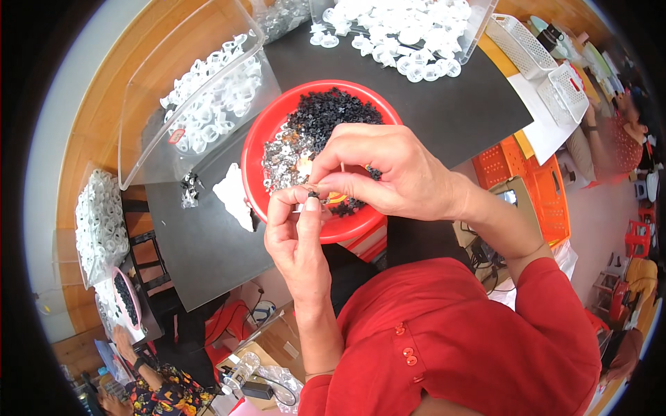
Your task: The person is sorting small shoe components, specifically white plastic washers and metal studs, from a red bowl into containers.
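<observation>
Both my hands meet over the near part of a red plastic basin (251, 149). My left hand (300, 239) is closed, with a small black part (313, 195) pinched between thumb and index finger. Thumb and index finger of my right hand (392, 170) press together at the same spot; what they grip, if anything, is too small to make out. Inside the basin lie a heap of small black plastic parts (333, 114) and a pile of small silvery metal pieces (283, 158). More black parts are partly hidden beneath my hands.
On the dark table (208, 256), a clear bin (125, 149) holds white plastic parts (215, 97). Further white pieces (409, 35) spill from another bin at the back. A crumpled white cloth or paper (234, 197) lies left of the basin. An orange crate (551, 201) stands right; co-workers sit at both sides.
</observation>
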{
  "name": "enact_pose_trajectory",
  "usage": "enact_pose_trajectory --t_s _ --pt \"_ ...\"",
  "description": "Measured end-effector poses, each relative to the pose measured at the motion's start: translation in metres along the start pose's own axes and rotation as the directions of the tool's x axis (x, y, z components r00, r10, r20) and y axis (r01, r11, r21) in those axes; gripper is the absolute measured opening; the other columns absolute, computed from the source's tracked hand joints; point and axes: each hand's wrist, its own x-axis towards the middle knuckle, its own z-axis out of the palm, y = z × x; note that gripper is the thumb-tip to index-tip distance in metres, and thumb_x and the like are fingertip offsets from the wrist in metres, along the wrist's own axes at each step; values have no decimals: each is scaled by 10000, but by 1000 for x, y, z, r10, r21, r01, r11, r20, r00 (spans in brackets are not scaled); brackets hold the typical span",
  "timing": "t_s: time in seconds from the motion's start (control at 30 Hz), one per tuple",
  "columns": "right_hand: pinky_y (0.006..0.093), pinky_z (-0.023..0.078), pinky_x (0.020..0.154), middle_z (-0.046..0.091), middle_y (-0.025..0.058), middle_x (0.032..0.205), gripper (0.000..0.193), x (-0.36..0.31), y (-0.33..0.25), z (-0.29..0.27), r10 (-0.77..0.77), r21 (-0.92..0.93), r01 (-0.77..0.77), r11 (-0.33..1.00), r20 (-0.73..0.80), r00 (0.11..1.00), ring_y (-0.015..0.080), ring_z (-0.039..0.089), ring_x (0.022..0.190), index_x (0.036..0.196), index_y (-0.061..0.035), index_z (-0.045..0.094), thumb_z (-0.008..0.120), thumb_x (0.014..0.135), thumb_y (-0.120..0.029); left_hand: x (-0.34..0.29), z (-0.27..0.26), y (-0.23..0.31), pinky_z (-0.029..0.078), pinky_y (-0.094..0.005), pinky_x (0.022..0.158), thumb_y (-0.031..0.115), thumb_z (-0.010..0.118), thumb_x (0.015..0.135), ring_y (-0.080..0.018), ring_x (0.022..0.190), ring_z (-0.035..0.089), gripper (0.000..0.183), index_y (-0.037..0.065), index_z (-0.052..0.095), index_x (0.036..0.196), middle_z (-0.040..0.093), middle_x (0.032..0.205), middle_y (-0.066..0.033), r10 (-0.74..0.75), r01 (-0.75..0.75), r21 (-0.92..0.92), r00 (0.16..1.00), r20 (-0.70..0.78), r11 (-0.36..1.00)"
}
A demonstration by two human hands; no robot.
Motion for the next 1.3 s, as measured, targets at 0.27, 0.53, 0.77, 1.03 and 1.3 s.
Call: enact_pose_trajectory --t_s 0.27,0.53,0.77,1.03,1.3 --pt "406 476 682 576 131 774 98 17 -2 -16 -190 -14 209 978 366 911 323 601 762 830 -5 567 591 853 -97 0 -16 7 391 -206 645 90 544 881 -60 681 485 63 31 560 895 570 787 -13 -115 121 -23 977 180 992" --pt "414 474 708 580 139 786 145 25 -8 -21 -192 -15 229 973 490 850 335 587 787 825 -4 564 591 860 -142 2 -18 9 400 -206 662 83 541 874 -48 692 482 58 33 566 857 568 783 -6 -174 220 -131 940 294 967" --pt "388 477 682 575 141 782 168 14 -1 -15 -8 -18 15 1000 340 940 312 593 734 855 11 567 602 836 -153 6 -11 9 476 -261 737 162 485 935 -134 806 598 281 -45 567 1106 631 924 -80 -197 236 -226 964 180 945" --pt "333 486 611 576 113 786 171 1 3 -8 139 4 -141 990 148 979 237 600 712 858 19 560 626 849 -138 8 -15 2 548 -297 858 124 553 949 -199 1058 625 383 -14 493 1301 609 1191 -130 -270 304 -239 949 164 922" --pt "348 483 619 576 110 790 140 -9 6 11 39 -5 -40 999 -31 999 261 599 716 849 0 556 631 842 -117 8 -20 -6 542 -298 858 118 580 934 -181 1025 627 399 9 478 1304 597 1192 -116 -245 325 -425 941 233 844"
